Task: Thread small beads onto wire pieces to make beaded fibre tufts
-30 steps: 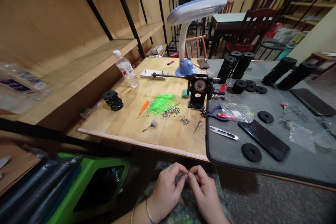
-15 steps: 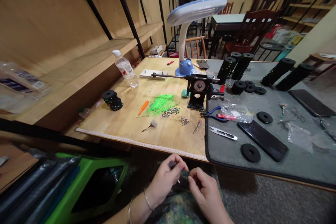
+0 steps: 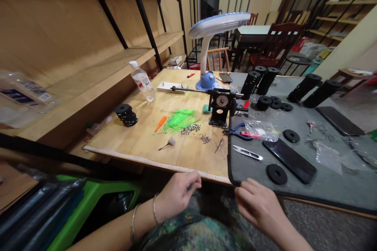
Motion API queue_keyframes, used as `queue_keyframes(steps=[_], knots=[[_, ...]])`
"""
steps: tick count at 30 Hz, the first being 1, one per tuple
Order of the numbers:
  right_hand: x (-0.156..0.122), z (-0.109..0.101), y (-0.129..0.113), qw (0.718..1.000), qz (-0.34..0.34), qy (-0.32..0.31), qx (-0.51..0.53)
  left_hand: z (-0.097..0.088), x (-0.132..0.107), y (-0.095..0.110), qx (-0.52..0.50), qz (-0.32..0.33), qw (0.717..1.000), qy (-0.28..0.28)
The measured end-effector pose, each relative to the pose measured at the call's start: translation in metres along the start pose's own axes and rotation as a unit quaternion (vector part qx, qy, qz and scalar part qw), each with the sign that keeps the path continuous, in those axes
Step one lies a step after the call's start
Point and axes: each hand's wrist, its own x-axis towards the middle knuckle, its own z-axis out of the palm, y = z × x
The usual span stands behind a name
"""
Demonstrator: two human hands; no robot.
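Hands sit low in front of the wooden table, below its near edge. The left hand is loosely curled, thumb and forefinger pinched together near the table's front lip; whether anything small lies between them cannot be told. Bangles ring its wrist. The right hand lies palm down, fingers slack and a little spread, holding nothing, its fingertips just short of the front rim of the grey mat that covers the table's right part.

On the table, behind the left hand, a heap of green strands lies with a scatter of coloured beads on its near side and an orange-handled tool to its left. A black hand-crank winder stands behind and right of the strands, at the mat's edge. A blue-and-white desk lamp rises behind the winder. A water bottle stands at the table's left rear.

On the mat, thread snips lie nearest the right hand, with a black disc and a dark phone to their right.
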Motion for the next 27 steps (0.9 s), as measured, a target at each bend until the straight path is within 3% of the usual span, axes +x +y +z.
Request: queue_keyframes(steps=[7,13,17,21,24,27], knots=[[-0.015,-0.020,0.056,0.997,0.019,0.029,-0.074,-0.014,-0.006,-0.020,-0.026,-0.068,0.991,0.110],[-0.017,-0.005,0.063,0.993,0.040,0.022,-0.108,-0.012,-0.007,-0.004,-0.214,-0.130,0.957,0.150],[-0.018,-0.008,0.060,0.987,0.064,0.061,-0.132,-0.012,-0.009,0.013,-0.287,-0.164,0.931,0.155],[-0.021,-0.021,0.030,0.976,0.120,0.155,-0.096,-0.011,-0.009,0.027,-0.212,-0.125,0.955,0.168],[-0.011,-0.017,-0.018,0.958,0.134,0.248,0.056,-0.003,-0.009,0.035,-0.203,-0.132,0.960,0.143],[0.009,0.005,-0.061,0.938,0.142,0.201,0.245,0.009,-0.011,0.037,-0.224,-0.155,0.955,0.119]])
